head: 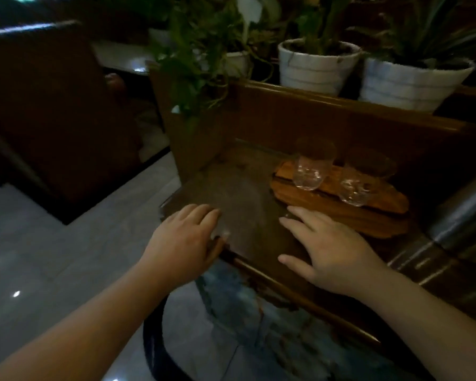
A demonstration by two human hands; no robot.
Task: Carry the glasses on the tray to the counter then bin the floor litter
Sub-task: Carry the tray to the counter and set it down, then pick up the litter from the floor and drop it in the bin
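A pale, glossy tiled floor (66,259) fills the lower left and lies open right up to the near-left corner of the counter (231,193), a dark wooden surface with a worn, greyish sheen across its bare middle; that bare stretch runs from the near edge back to a raised wooden back panel (300,122), which walls off the far side, while a side panel closes the far-left edge. On top of the back panel stand two white ribbed plant pots (316,66) with green leaves, and a trailing vine (193,64) hangs over the far-left corner. A metallic, ribbed surface (456,221) bounds the right edge. Toward the far-right corner the tray (377,215), an irregular slab of reddish-brown wood with a rough, uneven outline, lies flat on the counter, and two clear glasses (311,171) stand upright on it, side by side and just apart, rounded and empty. The left hand (184,243) lies flat on the near-left corner, fingers together and curling over the edge, gripping nothing. The right hand (327,251) lies palm down near the near edge, fingers spread and empty, its fingertips just beside the tray's near-left end; whether they touch it cannot be told through the blur
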